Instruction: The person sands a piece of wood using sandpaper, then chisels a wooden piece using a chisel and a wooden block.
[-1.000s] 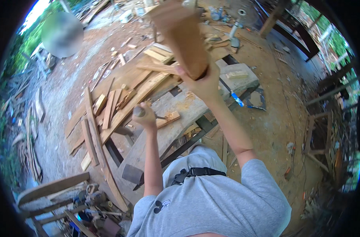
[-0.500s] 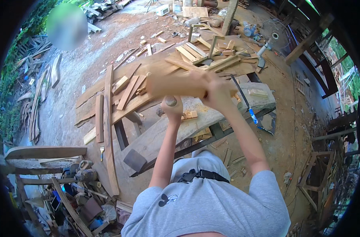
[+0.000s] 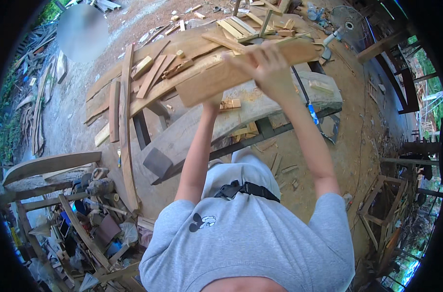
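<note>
My right hand is wrapped round a long, thick piece of brown wood, near its middle. The wood slants over the bench, its broad flat end to the left and its other end reaching right, past my hand. Directly beneath the broad end is my left hand. Its fingers and anything in them are hidden by the wood; only the back of the hand and the wrist show. Beside it, a small light piece of wood lies on the grey slab bench, with shavings around it.
Beyond the bench lie planks and offcuts on a wide board. A blue-handled tool lies across the bench's right part. A dark block sits at its left end. A fan stands at the far right; clutter fills the lower left.
The blurred wood in my right hand now shows sharply and covers my left hand. Earlier, my left hand was closed round a round-ended handle. The view has tilted, shifting the bench upward.
</note>
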The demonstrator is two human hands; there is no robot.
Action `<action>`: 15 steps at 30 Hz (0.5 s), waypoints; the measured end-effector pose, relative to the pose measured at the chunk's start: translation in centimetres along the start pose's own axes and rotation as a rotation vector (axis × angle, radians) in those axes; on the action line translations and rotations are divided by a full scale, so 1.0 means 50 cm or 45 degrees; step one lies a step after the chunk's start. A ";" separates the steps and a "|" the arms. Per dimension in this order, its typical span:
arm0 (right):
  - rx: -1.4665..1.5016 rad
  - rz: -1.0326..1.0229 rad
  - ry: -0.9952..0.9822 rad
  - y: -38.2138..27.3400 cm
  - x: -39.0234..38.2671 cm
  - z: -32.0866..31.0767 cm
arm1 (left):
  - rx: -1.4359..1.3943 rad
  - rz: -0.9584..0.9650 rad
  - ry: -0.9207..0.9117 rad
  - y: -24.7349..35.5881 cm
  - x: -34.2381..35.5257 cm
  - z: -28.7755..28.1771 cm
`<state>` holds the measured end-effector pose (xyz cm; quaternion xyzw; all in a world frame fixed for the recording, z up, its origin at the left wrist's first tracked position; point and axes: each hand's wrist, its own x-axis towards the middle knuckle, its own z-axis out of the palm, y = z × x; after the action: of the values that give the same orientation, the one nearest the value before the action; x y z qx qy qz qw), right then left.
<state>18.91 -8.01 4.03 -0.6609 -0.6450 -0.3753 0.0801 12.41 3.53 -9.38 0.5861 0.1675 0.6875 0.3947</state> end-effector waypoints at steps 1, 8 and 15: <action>0.036 0.112 0.097 0.013 0.001 -0.002 | 0.016 0.061 -0.024 0.005 -0.004 -0.004; 1.658 1.204 0.610 -0.009 -0.009 0.018 | 0.233 -0.304 -0.176 0.015 -0.008 -0.022; 0.332 0.492 0.214 0.014 -0.010 -0.002 | 0.083 -0.555 -0.145 -0.001 -0.011 -0.044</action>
<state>19.57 -8.58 4.06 -0.7224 -0.5408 -0.3204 0.2883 10.38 3.64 -10.35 0.5862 0.2897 0.5460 0.5237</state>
